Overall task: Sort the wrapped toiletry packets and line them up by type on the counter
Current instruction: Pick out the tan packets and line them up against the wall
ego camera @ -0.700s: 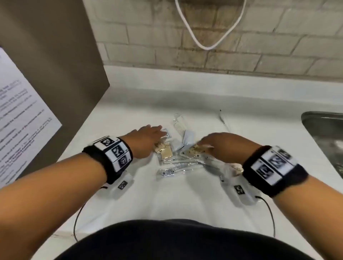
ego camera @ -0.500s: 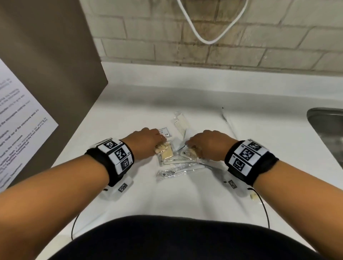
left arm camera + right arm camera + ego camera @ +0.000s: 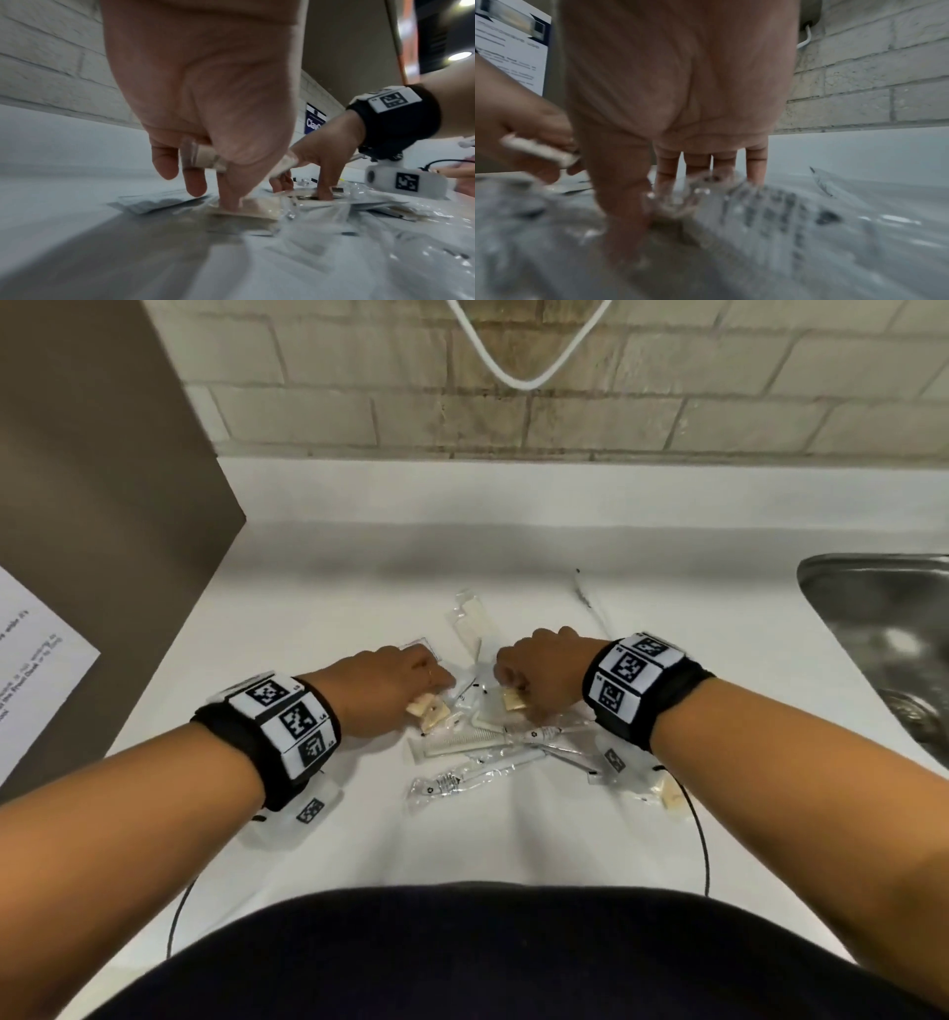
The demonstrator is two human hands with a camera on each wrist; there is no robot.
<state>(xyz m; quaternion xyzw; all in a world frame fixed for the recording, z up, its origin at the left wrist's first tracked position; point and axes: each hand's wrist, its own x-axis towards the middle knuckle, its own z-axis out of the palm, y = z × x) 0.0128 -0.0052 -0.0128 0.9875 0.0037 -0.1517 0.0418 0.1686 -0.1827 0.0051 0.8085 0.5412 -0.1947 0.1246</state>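
A pile of clear-wrapped toiletry packets (image 3: 477,737) lies mid-counter: small tan packets (image 3: 430,714), a white comb packet (image 3: 462,743) and a toothbrush packet (image 3: 445,784). My left hand (image 3: 434,693) sits at the pile's left edge. It grips one tan packet (image 3: 205,158) against its palm while a fingertip presses on another tan packet (image 3: 246,207) on the counter. My right hand (image 3: 508,683) is at the pile's right side, thumb (image 3: 623,203) and fingers pinching down on a wrapped tan packet (image 3: 513,699).
One more wrapped packet (image 3: 470,614) lies apart at the back, and a tan one (image 3: 670,796) sits under my right wrist. A steel sink (image 3: 883,629) is at the right. A brown panel (image 3: 102,505) with a paper notice stands at the left. A brick wall is behind.
My right hand has slid left onto the middle of the pile and curled over a tan packet. My left hand has stayed at the left edge and closed further.
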